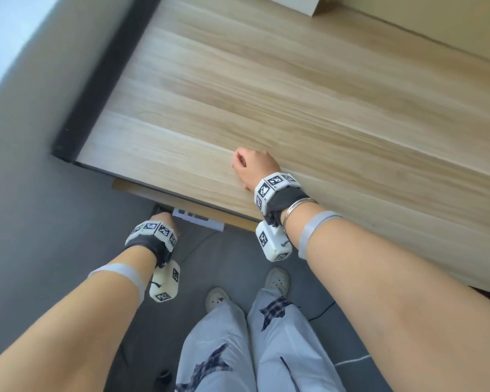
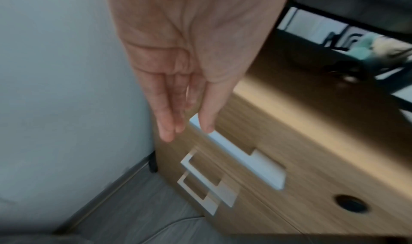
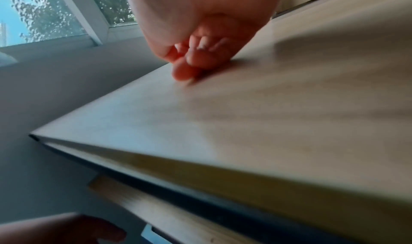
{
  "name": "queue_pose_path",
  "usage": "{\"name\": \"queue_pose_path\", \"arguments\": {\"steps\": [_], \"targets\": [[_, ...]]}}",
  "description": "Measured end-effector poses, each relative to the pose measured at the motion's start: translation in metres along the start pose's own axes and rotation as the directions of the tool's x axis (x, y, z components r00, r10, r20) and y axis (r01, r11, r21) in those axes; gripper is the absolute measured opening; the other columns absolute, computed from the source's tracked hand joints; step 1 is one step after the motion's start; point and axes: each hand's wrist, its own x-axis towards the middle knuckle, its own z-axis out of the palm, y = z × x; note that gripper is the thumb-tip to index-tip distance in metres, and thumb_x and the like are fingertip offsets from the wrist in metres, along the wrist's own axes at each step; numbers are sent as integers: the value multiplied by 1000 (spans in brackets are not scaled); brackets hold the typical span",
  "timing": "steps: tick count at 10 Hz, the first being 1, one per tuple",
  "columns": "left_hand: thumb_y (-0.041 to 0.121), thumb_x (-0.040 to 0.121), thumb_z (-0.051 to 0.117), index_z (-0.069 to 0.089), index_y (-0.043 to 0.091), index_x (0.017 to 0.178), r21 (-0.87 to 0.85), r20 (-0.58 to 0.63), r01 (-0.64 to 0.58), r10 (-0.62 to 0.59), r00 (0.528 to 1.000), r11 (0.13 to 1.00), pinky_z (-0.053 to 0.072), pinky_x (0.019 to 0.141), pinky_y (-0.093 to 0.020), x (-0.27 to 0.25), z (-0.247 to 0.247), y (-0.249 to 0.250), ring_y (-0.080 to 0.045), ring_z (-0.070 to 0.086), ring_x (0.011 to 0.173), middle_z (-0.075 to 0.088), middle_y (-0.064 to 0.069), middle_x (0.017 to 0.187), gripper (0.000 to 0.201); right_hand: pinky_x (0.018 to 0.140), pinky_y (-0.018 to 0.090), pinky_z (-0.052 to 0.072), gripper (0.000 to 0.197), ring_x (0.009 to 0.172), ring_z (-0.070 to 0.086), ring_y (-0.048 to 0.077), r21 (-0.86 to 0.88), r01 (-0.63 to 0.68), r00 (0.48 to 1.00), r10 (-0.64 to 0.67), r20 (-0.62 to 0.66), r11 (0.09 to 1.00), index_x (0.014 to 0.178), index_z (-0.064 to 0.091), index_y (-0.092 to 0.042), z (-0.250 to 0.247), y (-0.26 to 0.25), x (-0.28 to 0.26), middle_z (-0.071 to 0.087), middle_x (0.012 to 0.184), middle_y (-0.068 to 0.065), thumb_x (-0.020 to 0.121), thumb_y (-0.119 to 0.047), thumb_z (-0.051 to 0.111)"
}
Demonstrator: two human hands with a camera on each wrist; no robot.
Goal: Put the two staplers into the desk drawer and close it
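Note:
Neither stapler is in view. The wooden desk top (image 1: 294, 108) lies bare in front of me. Under its front edge sits the drawer unit, whose top drawer front (image 2: 312, 159) looks flush with the two below. My left hand (image 1: 161, 220) hangs in front of that drawer with straight fingers (image 2: 166, 124), one fingertip over the end of its white handle (image 2: 256, 163) and nothing held. My right hand (image 1: 251, 168) rests on the desk top (image 3: 267, 115) near the front edge, with its fingers (image 3: 196, 59) curled into the palm and empty.
Two lower drawers carry open white handles (image 2: 200, 172). A round dark hole (image 2: 351, 203) sits in the unit's front. A grey wall (image 1: 26, 137) is close on the left. My legs and shoes (image 1: 218, 298) stand on grey floor with a cable (image 1: 320, 312).

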Motion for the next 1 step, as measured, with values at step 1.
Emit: {"name": "queue_pose_path", "arguments": {"steps": [1], "targets": [[25,90,54,49,8,134,39,4,-93,93,996,995,48,98,-30,-34,-14,15,-25,58,120,61,-9,128,48,75,40,58,23,78,70,31,62,-11,1000,11,4,998,84,61,-18,-11,2,-10,74,86,8,93,-23,41]]}}
